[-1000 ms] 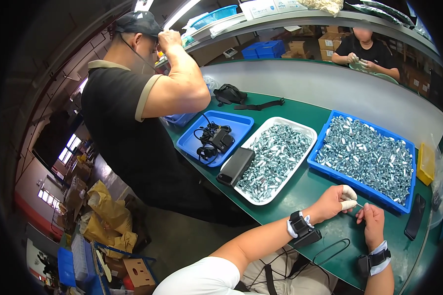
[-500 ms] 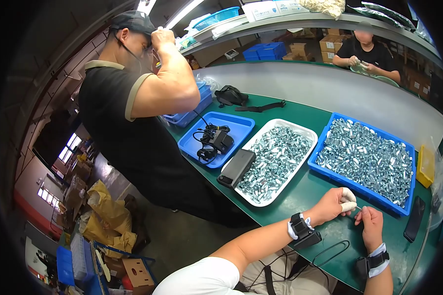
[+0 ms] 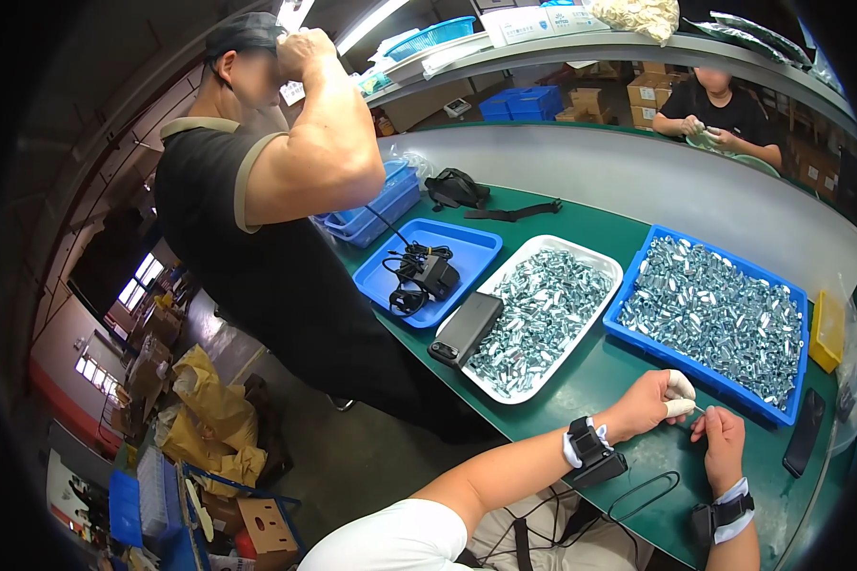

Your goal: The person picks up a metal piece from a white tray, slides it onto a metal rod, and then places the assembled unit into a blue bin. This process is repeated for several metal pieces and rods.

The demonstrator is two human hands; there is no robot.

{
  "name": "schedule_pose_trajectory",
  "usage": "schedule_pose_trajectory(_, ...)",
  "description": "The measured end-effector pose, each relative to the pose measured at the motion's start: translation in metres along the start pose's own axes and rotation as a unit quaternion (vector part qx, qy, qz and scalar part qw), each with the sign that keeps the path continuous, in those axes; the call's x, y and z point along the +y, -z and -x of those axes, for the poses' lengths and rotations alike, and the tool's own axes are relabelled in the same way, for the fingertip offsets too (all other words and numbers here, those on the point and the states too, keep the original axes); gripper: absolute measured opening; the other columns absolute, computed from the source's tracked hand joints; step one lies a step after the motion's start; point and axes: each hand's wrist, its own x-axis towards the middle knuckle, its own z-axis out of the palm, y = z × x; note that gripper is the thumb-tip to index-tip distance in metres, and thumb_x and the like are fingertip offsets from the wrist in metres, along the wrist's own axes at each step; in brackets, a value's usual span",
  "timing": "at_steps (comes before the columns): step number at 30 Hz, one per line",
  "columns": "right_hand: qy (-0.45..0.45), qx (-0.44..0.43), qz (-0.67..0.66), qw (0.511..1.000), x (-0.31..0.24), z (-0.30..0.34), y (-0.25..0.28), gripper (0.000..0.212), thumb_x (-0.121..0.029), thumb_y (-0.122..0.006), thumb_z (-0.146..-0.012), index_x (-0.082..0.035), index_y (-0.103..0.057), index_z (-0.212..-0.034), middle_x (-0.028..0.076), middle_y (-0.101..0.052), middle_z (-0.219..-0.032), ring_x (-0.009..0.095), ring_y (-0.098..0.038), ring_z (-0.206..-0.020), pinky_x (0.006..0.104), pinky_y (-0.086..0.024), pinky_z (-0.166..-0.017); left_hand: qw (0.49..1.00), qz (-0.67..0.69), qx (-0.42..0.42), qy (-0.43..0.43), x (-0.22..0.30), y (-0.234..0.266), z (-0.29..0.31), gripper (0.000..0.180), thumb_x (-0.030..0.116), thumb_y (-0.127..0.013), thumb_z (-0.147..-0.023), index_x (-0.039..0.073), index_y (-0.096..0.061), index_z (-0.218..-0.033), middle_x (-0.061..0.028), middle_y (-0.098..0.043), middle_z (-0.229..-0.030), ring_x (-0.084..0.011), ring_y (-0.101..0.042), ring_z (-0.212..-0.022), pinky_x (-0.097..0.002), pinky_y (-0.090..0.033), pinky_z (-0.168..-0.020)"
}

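Observation:
Over the near edge of the green table, my left hand [image 3: 653, 405] is closed in a pinch, with white coverings on its fingertips. My right hand [image 3: 722, 442] is pinched as well, close beside it. Between the fingertips of both runs a thin, pale, pin-like piece [image 3: 700, 409], too small to make out fully. Beyond my hands, a blue tray [image 3: 659, 354] is filled with small shiny metal pieces [image 3: 709, 314]. Left of it, a white tray [image 3: 611, 276] holds similar metal pieces [image 3: 543, 324]. Both wrists wear strapped black devices.
A black box-shaped device [image 3: 467, 328] rests across the white tray's near left edge. Further left, a blue tray [image 3: 481, 245] holds cables and an adapter [image 3: 436, 276]. A dark phone-like slab [image 3: 805, 433] and a yellow bin [image 3: 827, 328] are at right. A co-worker [image 3: 267, 209] stands left; another sits opposite.
The view has shifted slightly, so the table and trays appear a little further right. My hands keep their pinch close together. The standing co-worker's raised arm has shifted slightly.

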Motion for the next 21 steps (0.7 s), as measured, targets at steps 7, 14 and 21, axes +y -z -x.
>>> schedule_pose_trajectory(7, 0.039, 0.0, 0.043, 0.998, 0.003, 0.003, -0.008, 0.041, -0.023, -0.051, -0.099, 0.001, -0.055, -0.067, 0.005, -0.059, -0.066, 0.01, -0.053, -0.058, 0.0246, -0.041, -0.054, 0.997, -0.033, -0.024, 0.061, 0.0, -0.009, -0.001, 0.01, 0.011, -0.063, -0.091, 0.003, -0.059, -0.093, -0.0042, -0.065, -0.082, -0.0081, -0.058, -0.068, -0.0219, -0.046, -0.059)
schedule_pose_trajectory(14, -0.007, -0.036, -0.004, 0.999, -0.004, 0.003, -0.004, 0.042, -0.024, -0.048, -0.1, -0.001, -0.054, -0.065, 0.004, -0.059, -0.065, 0.009, -0.05, -0.056, 0.024, -0.039, -0.054, 0.997, -0.025, -0.037, -0.068, -0.015, -0.017, 0.0, 0.01, 0.012, -0.061, -0.093, 0.004, -0.056, -0.09, -0.0023, -0.062, -0.079, -0.0067, -0.056, -0.067, -0.0213, -0.044, -0.058)
schedule_pose_trajectory(21, -0.01, -0.008, 0.004, 1.0, -0.001, 0.002, -0.006, 0.045, -0.024, -0.046, -0.101, -0.003, -0.053, -0.062, 0.003, -0.055, -0.061, 0.009, -0.048, -0.054, 0.024, -0.037, -0.053, 1.0, -0.011, -0.009, -0.01, -0.009, -0.016, -0.002, 0.007, 0.007, -0.06, -0.092, 0.003, -0.054, -0.091, -0.0016, -0.059, -0.076, -0.0075, -0.056, -0.068, -0.0235, -0.045, -0.06)
